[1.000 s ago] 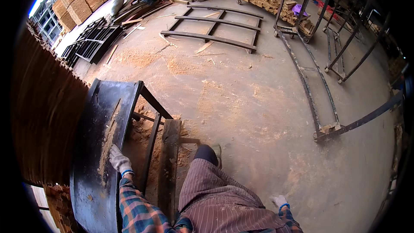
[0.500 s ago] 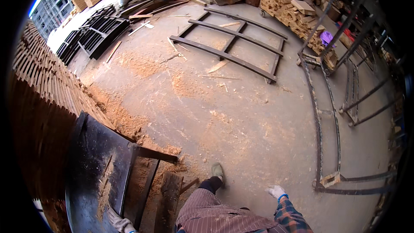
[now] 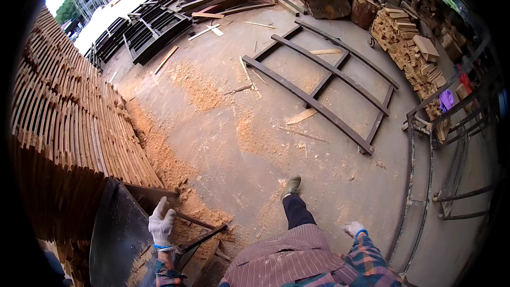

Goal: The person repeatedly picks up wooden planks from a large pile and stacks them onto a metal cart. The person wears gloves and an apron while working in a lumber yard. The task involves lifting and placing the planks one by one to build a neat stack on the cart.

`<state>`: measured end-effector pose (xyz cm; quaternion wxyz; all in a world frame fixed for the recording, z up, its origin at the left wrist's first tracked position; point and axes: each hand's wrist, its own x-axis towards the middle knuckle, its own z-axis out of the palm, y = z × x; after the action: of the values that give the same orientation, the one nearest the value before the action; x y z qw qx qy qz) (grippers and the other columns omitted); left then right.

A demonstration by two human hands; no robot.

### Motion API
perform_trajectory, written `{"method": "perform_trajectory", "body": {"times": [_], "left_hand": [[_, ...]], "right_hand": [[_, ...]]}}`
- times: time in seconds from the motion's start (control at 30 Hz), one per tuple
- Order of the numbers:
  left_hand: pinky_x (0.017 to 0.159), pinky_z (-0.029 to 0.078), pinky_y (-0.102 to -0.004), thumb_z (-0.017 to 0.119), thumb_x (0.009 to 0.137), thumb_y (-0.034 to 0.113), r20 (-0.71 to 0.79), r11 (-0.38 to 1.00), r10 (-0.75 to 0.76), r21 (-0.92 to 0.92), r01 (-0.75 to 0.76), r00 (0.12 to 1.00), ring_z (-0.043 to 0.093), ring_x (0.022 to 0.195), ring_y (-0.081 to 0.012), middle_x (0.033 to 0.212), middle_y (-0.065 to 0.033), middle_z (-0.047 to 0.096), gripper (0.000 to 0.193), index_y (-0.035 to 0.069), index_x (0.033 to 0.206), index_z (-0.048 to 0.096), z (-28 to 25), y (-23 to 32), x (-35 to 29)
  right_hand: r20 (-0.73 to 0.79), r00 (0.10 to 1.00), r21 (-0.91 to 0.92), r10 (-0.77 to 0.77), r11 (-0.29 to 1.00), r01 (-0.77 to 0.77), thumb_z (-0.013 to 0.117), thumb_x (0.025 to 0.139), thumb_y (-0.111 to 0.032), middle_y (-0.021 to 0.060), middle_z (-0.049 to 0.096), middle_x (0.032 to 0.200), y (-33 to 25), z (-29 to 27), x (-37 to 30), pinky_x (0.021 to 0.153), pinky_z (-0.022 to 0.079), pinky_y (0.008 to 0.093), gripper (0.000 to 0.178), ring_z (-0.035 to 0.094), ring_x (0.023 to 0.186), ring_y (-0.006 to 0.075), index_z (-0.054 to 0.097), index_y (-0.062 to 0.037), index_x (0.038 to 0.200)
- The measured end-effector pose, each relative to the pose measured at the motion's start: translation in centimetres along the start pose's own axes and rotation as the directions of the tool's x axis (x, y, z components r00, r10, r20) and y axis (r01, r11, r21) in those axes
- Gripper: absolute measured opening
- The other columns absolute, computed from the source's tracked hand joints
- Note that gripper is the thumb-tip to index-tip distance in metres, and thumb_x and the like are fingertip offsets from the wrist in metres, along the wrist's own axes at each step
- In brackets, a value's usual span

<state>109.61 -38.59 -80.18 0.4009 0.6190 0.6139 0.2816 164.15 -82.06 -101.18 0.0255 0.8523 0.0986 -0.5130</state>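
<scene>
The black surface (image 3: 114, 234) has a stack of slats (image 3: 79, 127) along its far left. Near its right edge, the left hand (image 3: 161, 227) has fingers loosely spread, gripping nothing; well right of it, the right hand (image 3: 355, 228) is half curled, holding nothing visible. Beyond it lie sawdust (image 3: 162, 149), then 1 dark frame (image 3: 333, 70). Flat, careful footing would suit the sawdust.

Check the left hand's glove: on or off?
On: the pale glove covers the left hand, its blue-edged cuff showing at the wrist.
</scene>
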Motion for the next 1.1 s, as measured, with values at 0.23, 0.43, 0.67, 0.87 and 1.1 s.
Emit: {"method": "perform_trajectory", "body": {"times": [0.23, 0.43, 0.67, 0.87, 1.1], "left_hand": [[0.098, 0.049, -0.0323, 0.073, 0.081, 0.014, 0.297, 0.925, -0.352, -0.036, 0.379, 0.888, 0.062, 0.117, -0.0244, 0.129, -0.018, 0.064, 0.061, -0.003, 0.137, 0.054, 21.7, 2.1, 10.0], [0.042, 0.039, -0.0272, 0.066, 0.083, 0.007, 0.209, 0.506, -0.79, -0.31, 0.805, 0.577, 0.046, 0.046, -0.0113, 0.064, -0.0011, 0.055, 0.041, 0.006, 0.124, 0.063, 26.1, -2.0, 11.5], [0.041, 0.037, -0.0296, 0.064, 0.085, 0.012, 0.236, 0.348, -0.91, -0.017, 0.937, 0.342, 0.046, 0.047, -0.0139, 0.065, -0.0019, 0.054, 0.023, 0.007, 0.107, 0.064, 32.6, -3.5, 20.7], [0.041, 0.036, -0.0316, 0.062, 0.086, 0.015, 0.304, 0.219, -0.908, -0.248, 0.944, 0.29, 0.046, 0.048, -0.016, 0.066, -0.0026, 0.054, 0.01, 0.009, 0.092, 0.066, 33.6, -1.6, 41.9], [0.046, 0.033, -0.0188, 0.066, 0.09, 0.004, 0.184, 0.809, -0.381, -0.408, 0.423, 0.906, 0.044, 0.056, -0.005, 0.079, -0.0002, 0.057, 0.054, -0.004, 0.14, 0.046, 38.0, 22.2, 76.3]], "right_hand": [[-0.154, 0.96, -0.073, -0.234, 0.972, 0.225, 0.072, 0.078, -0.046, 0.0104, 0.072, 0.108, -12.5, -13.0, 12.3, 0.084, 0.051, 0.0363, 0.059, 0.066, 0.094, 0.0257, 0.067, -0.0138, 0.127], [-0.146, 0.935, -0.144, -0.324, 0.942, 0.304, 0.067, 0.08, -0.052, 0.0137, 0.061, 0.133, -28.9, -28.0, 14.7, 0.106, 0.042, 0.0428, 0.064, 0.055, 0.126, 0.0338, 0.062, -0.018, 0.133], [-0.187, 0.921, -0.238, -0.343, 0.925, 0.296, 0.068, 0.08, -0.049, 0.0129, 0.057, 0.139, -47.9, -41.5, 22.2, 0.108, 0.041, 0.0457, 0.065, 0.052, 0.129, 0.0317, 0.058, -0.0212, 0.137], [-0.241, 0.959, -0.053, -0.153, 0.988, 0.144, 0.069, 0.078, -0.048, 0.0129, 0.053, 0.143, -57.2, -51.3, 27.2, 0.11, 0.039, 0.0436, 0.069, 0.049, 0.133, 0.033, 0.057, -0.0182, 0.138], [-0.275, 0.957, -0.029, -0.094, 0.996, 0.089, 0.068, 0.076, -0.047, 0.014, 0.056, 0.14, -63.7, -58.9, 33.2, 0.108, 0.041, 0.0435, 0.068, 0.052, 0.129, 0.033, 0.058, -0.0164, 0.136]]}}
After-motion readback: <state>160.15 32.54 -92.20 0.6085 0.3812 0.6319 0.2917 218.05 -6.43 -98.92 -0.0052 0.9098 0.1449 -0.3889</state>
